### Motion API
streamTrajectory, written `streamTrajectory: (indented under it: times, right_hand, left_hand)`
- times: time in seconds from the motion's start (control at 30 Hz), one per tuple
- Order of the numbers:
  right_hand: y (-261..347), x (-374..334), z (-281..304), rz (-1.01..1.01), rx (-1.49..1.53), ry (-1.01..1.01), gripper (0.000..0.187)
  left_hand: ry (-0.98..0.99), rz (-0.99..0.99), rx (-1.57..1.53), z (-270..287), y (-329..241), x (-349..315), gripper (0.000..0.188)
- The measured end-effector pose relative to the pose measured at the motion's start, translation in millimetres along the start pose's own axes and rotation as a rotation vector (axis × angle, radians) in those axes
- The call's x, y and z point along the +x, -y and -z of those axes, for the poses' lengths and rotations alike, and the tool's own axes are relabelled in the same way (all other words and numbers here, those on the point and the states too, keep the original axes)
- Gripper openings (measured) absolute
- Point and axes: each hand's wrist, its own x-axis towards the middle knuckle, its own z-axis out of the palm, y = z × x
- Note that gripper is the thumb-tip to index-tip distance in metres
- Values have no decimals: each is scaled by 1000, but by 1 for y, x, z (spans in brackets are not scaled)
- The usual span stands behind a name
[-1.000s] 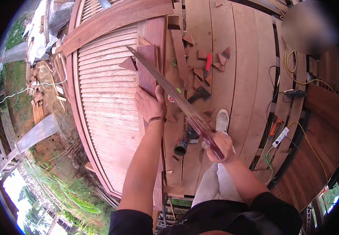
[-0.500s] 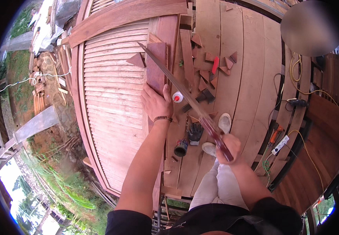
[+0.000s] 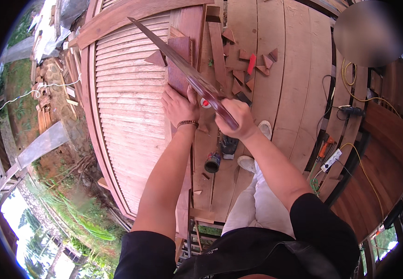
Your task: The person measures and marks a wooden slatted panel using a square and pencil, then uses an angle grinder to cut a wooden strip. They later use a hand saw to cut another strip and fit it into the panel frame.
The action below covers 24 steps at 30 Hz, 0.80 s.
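Note:
A reddish-brown wood block (image 3: 180,46) lies on the right edge of a louvred wooden panel (image 3: 127,107). My left hand (image 3: 181,107) grips the block's near end, fingers over the top and thumb along its right side. Closed round the dark wooden handle of a handsaw (image 3: 164,48) is my right hand (image 3: 237,118). The saw's blade slants up to the left across the block, its tip beyond the block over the slats; whether the teeth touch the wood I cannot tell. A triangular offcut (image 3: 155,58) rests left of the block.
Several triangular offcuts (image 3: 237,87) and a red piece (image 3: 251,64) lie on the plank floor. Nearer are a red-capped white bottle (image 3: 205,103), a dark glove (image 3: 229,147) and an open can (image 3: 212,162). At right, a white power strip (image 3: 331,160) lies among cords.
My right hand has carried the saw forward and to the left, so its tip reaches farther past the block. My left hand stays on the block. The whole view has shifted slightly.

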Motion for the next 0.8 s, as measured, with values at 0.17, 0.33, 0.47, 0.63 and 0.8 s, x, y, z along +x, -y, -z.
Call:
streamTrajectory:
  times: [0.17, 0.33, 0.47, 0.63, 0.8]
  right_hand:
    - [42, -92, 41, -42, -29, 34, 14]
    - [31, -57, 39, -115, -6, 11, 14]
    - [9, -5, -2, -80, 21, 5, 14]
    - [53, -111, 68, -84, 13, 13, 12]
    - [1, 8, -10, 20, -19, -6, 15]
  left_hand:
    - [-15, 39, 31, 12, 17, 4, 77]
    - [9, 34, 49, 7, 22, -7, 77]
    - [9, 9, 26, -2, 9, -2, 79]
    - [-1, 65, 39, 12, 17, 4, 80]
    - [-10, 3, 20, -4, 4, 7, 80]
